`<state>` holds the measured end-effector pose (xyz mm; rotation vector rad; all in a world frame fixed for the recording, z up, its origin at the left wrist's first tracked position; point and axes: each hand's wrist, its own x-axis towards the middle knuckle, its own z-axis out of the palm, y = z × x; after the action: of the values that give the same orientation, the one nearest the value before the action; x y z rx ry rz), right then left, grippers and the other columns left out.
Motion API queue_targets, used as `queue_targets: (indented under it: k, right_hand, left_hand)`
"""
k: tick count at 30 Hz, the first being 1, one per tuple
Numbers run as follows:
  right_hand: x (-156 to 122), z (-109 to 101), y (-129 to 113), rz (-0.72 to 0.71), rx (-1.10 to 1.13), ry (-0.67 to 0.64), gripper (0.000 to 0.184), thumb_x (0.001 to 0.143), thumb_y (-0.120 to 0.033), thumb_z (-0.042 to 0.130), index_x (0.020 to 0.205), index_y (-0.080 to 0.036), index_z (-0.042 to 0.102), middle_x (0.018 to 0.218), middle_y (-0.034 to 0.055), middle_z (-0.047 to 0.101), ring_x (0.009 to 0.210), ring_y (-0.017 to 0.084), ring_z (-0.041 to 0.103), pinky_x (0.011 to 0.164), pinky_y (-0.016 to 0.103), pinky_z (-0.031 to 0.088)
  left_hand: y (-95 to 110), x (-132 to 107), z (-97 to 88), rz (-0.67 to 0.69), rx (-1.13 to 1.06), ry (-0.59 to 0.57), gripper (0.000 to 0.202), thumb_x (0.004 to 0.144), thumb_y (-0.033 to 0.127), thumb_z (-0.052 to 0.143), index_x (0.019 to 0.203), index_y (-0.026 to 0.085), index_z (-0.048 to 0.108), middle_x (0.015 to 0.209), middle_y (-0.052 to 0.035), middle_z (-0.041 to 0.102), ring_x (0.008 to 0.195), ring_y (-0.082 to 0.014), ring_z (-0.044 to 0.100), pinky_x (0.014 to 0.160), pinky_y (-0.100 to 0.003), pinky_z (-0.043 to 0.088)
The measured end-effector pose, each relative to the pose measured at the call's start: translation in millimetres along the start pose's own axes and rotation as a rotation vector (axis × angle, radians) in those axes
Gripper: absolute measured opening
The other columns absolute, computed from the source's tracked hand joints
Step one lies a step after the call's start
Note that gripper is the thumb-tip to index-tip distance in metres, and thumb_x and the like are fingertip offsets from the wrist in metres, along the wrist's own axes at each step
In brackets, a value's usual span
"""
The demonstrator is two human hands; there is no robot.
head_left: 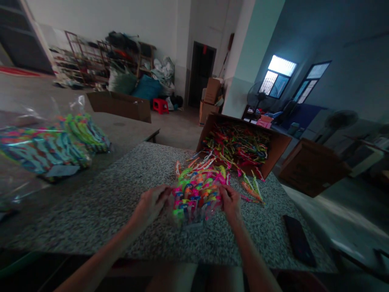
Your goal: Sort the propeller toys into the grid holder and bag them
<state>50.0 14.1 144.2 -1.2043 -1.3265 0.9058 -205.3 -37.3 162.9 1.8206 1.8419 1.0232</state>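
You hold a clear plastic bag [197,198] packed with brightly coloured pieces in front of you, over the near-middle part of the speckled granite tabletop [121,207]. Your left hand [153,200] pinches its left edge between thumb and curled fingers; your right hand [230,200] pinches the right edge the same way. The pieces show pink, green, orange, yellow and blue through the film — too blurred to make out singly.

Just beyond the bag, loose coloured strips [253,188] lie strewn on the granite, up to an open cardboard box [278,151] whose mouth faces you, heaped with more of them. A dark smartphone [299,240] lies off to your right, well apart from your hand. On the adjoining table to your left — filled plastic packs [50,148] stand side by side.
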Motion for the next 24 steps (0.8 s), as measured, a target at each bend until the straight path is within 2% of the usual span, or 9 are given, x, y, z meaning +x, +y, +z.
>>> queue_targets:
  k: [6,10,12,14,15,17,18,21,24]
  right_hand:
    - [2,-18,-32,-0.167,-0.143,-0.036,0.037,0.085,-0.051,0.049,0.073,-0.018,0.061,0.047,-0.006,0.042,0.039,0.008,0.039,0.04,0.019,0.032]
    - [5,-3,-75,-0.209,-0.101,-0.058,0.036,0.084,-0.052,0.051,0.076,-0.017,0.061,0.05,-0.0039,0.049,0.039,0.01,0.046,0.039,0.02,0.037]
    - [8,18,-99,-0.251,-0.073,-0.157,0.035,0.083,-0.051,0.053,0.079,-0.017,0.062,0.054,-0.0024,0.053,0.042,0.011,0.049,0.042,0.02,0.04]
    - [14,49,-119,-0.319,-0.052,-0.326,0.034,0.084,-0.05,0.052,0.081,-0.018,0.063,0.059,-0.0011,0.056,0.046,0.011,0.051,0.045,0.02,0.041]
    - [18,67,-128,-0.367,-0.047,-0.413,0.033,0.085,-0.048,0.051,0.081,-0.018,0.063,0.06,-0.001,0.056,0.047,0.011,0.051,0.045,0.02,0.041]
    - [30,108,-140,-0.46,-0.055,-0.544,0.03,0.084,-0.044,0.051,0.076,-0.018,0.063,0.058,-0.0016,0.054,0.048,0.011,0.049,0.046,0.02,0.039]
    - [37,130,-143,-0.476,-0.059,-0.579,0.029,0.084,-0.042,0.051,0.074,-0.018,0.062,0.057,-0.0017,0.053,0.048,0.011,0.049,0.046,0.02,0.038]
    - [58,188,-141,-0.373,-0.002,-0.579,0.023,0.082,-0.037,0.05,0.079,-0.017,0.06,0.062,-0.0011,0.055,0.053,0.011,0.051,0.05,0.021,0.041]
    - [62,224,-128,-0.311,0.042,-0.533,0.023,0.081,-0.035,0.055,0.097,-0.017,0.057,0.075,0.0004,0.059,0.062,0.012,0.055,0.058,0.023,0.045]
  left_hand:
    - [18,-4,-40.8,0.068,0.296,0.107,0.032,0.087,0.038,0.037,0.096,0.023,0.063,0.072,-0.0026,0.065,0.063,-0.0188,0.059,0.061,-0.026,0.037]
    - [30,2,-69.2,0.195,0.172,0.268,0.03,0.09,0.035,0.038,0.09,0.019,0.063,0.089,-0.0079,0.064,0.081,-0.0191,0.059,0.073,-0.027,0.043]
    - [34,5,-80.3,0.335,0.031,0.275,0.03,0.09,0.035,0.04,0.082,0.017,0.062,0.104,-0.0119,0.062,0.098,-0.0203,0.056,0.083,-0.029,0.044]
    - [34,12,-89.3,0.44,-0.092,0.148,0.029,0.089,0.036,0.045,0.078,0.017,0.063,0.114,-0.0124,0.06,0.109,-0.0204,0.053,0.089,-0.029,0.043]
    - [31,17,-93.5,0.439,-0.133,0.066,0.027,0.088,0.037,0.048,0.078,0.017,0.064,0.113,-0.0114,0.061,0.108,-0.02,0.054,0.089,-0.028,0.044]
    - [21,29,-103.3,0.334,-0.172,-0.037,0.023,0.084,0.035,0.056,0.077,0.016,0.067,0.096,-0.0082,0.067,0.096,-0.0187,0.059,0.082,-0.026,0.046]
    - [13,36,-109.2,0.259,-0.183,-0.035,0.021,0.082,0.033,0.058,0.078,0.015,0.068,0.086,-0.0063,0.067,0.087,-0.0174,0.06,0.077,-0.025,0.046]
    - [-20,55,-132.0,0.096,-0.214,0.081,0.02,0.08,0.028,0.057,0.075,0.012,0.068,0.07,-0.0026,0.065,0.07,-0.0137,0.058,0.064,-0.021,0.043]
    - [-55,66,-161.8,-0.002,-0.251,0.193,0.017,0.078,0.025,0.059,0.069,0.012,0.065,0.066,-0.0002,0.063,0.067,-0.0118,0.055,0.062,-0.019,0.042]
